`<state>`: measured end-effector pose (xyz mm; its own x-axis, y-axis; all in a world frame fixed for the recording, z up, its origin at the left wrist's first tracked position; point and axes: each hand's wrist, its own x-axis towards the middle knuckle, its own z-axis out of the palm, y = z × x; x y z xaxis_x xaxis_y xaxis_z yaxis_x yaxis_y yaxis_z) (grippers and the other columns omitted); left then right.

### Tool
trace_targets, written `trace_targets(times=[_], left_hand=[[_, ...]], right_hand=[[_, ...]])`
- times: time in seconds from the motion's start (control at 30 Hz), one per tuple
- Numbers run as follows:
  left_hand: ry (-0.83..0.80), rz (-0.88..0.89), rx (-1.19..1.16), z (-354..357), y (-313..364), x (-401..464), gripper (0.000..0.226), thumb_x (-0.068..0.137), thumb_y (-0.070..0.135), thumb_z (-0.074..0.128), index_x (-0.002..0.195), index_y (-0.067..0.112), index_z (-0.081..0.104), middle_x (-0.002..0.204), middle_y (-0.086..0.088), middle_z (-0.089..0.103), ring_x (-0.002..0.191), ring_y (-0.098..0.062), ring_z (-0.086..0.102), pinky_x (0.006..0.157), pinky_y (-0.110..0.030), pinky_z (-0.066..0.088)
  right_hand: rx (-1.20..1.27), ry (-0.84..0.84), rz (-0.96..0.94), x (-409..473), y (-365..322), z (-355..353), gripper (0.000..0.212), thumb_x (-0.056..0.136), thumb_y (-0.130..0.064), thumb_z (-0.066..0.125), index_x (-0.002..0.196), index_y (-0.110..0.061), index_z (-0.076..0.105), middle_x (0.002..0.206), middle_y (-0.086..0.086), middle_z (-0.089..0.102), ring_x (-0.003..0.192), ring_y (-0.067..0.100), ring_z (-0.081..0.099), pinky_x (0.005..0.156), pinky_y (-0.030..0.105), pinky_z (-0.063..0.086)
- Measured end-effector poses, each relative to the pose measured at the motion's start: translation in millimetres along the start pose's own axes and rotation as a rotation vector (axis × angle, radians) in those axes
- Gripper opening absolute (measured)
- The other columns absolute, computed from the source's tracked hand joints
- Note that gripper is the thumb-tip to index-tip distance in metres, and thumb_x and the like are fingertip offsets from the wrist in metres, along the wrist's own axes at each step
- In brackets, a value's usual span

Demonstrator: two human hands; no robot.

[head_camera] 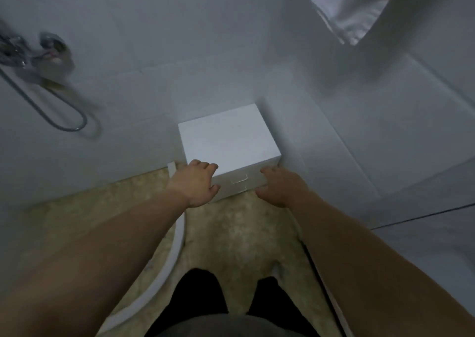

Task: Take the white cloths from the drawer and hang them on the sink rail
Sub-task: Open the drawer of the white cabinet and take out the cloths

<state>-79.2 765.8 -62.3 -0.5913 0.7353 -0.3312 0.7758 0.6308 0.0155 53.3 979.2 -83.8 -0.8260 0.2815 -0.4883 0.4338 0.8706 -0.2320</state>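
Small white box-shaped drawer unit (228, 141) is standing on the mottled beige floor (231, 234) against white wall tiles; left hand (194, 182) and right hand (279, 186), fingers apart and empty, are flanking its closed drawer front.

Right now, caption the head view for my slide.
Both hands, left hand and right hand, reach a closed small white drawer box.

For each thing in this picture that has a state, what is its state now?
Drawer unit: on the floor in the corner, both drawers shut.
Left hand: open, empty, at the unit's front left edge.
Right hand: open, empty, at its front right edge.
White cloth: hanging at upper right.
Shower hose: hanging in a loop.
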Motion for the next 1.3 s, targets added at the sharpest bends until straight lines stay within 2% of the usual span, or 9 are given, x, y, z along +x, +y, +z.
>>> trace_targets(times=[0.13,0.3,0.43,0.67,0.77,0.93,1.1,1.3], left_hand=[[-0.042,-0.025,0.004,8.5,21.5,5.3,0.060,0.095,0.054,0.039,0.145,0.019,0.036,0.142,-0.005,0.050,0.131,-0.026,0.042,0.101,-0.043,0.044],[-0.069,-0.109,-0.023,22.5,10.4,32.3,0.060,0.095,0.054,0.038,0.144,0.019,0.037,0.142,-0.006,0.051,0.130,-0.027,0.044,0.101,-0.044,0.043],[-0.093,-0.073,-0.050,46.7,0.9,52.8,0.062,0.095,0.053,0.036,0.147,0.018,0.033,0.143,-0.005,0.049,0.132,-0.026,0.041,0.102,-0.044,0.042],[-0.085,-0.056,-0.051,103.6,-47.1,109.4,0.058,0.094,0.051,0.037,0.142,0.019,0.038,0.136,-0.004,0.054,0.127,-0.027,0.043,0.102,-0.044,0.037],[-0.071,-0.064,-0.015,136.0,-71.5,138.6,0.057,0.094,0.051,0.036,0.140,0.016,0.040,0.136,-0.005,0.054,0.130,-0.028,0.041,0.108,-0.047,0.032],[-0.055,-0.044,0.044,195.9,-98.4,182.2,0.061,0.094,0.052,0.036,0.144,0.016,0.036,0.147,-0.007,0.043,0.142,-0.031,0.026,0.116,-0.051,0.020],[0.015,-0.019,0.047,256.0,-101.5,232.7,0.065,0.096,0.055,0.028,0.150,0.018,0.027,0.159,-0.009,0.026,0.149,-0.032,0.008,0.120,-0.054,0.007],[0.013,0.018,0.018,321.9,-92.8,288.9,0.071,0.097,0.061,0.017,0.155,0.020,0.016,0.164,-0.008,0.009,0.151,-0.030,-0.007,0.120,-0.055,0.001]], right_hand=[[-0.043,-0.034,-0.075,21.4,17.2,2.6,0.079,0.088,-0.060,0.049,0.153,-0.020,0.030,0.154,0.008,0.041,0.136,0.030,0.045,0.107,0.046,0.043],[-0.060,-0.047,-0.107,49.9,24.3,22.2,0.080,0.090,-0.060,0.051,0.154,-0.018,0.031,0.152,0.011,0.044,0.134,0.033,0.047,0.107,0.046,0.043],[-0.091,-0.084,-0.106,75.7,15.8,40.5,0.077,0.090,-0.062,0.046,0.152,-0.017,0.032,0.147,0.012,0.049,0.129,0.034,0.051,0.104,0.047,0.045],[-0.084,-0.106,-0.107,152.3,-8.3,76.8,0.068,0.093,-0.057,0.048,0.149,-0.022,0.034,0.147,0.007,0.048,0.131,0.030,0.048,0.104,0.046,0.045],[-0.107,-0.111,-0.116,186.5,-11.5,103.3,0.067,0.094,-0.055,0.050,0.150,-0.023,0.032,0.148,0.007,0.046,0.133,0.029,0.047,0.104,0.045,0.044],[-0.165,-0.103,-0.139,240.3,-3.2,153.4,0.071,0.092,-0.056,0.051,0.150,-0.022,0.032,0.150,0.007,0.044,0.135,0.029,0.044,0.108,0.047,0.041],[-0.200,-0.130,-0.127,302.0,15.1,210.4,0.074,0.092,-0.057,0.050,0.152,-0.020,0.029,0.152,0.007,0.042,0.136,0.029,0.043,0.108,0.044,0.039],[-0.192,-0.123,-0.153,367.8,27.7,264.5,0.075,0.091,-0.056,0.054,0.151,-0.016,0.033,0.150,0.009,0.045,0.136,0.030,0.044,0.110,0.047,0.040]])
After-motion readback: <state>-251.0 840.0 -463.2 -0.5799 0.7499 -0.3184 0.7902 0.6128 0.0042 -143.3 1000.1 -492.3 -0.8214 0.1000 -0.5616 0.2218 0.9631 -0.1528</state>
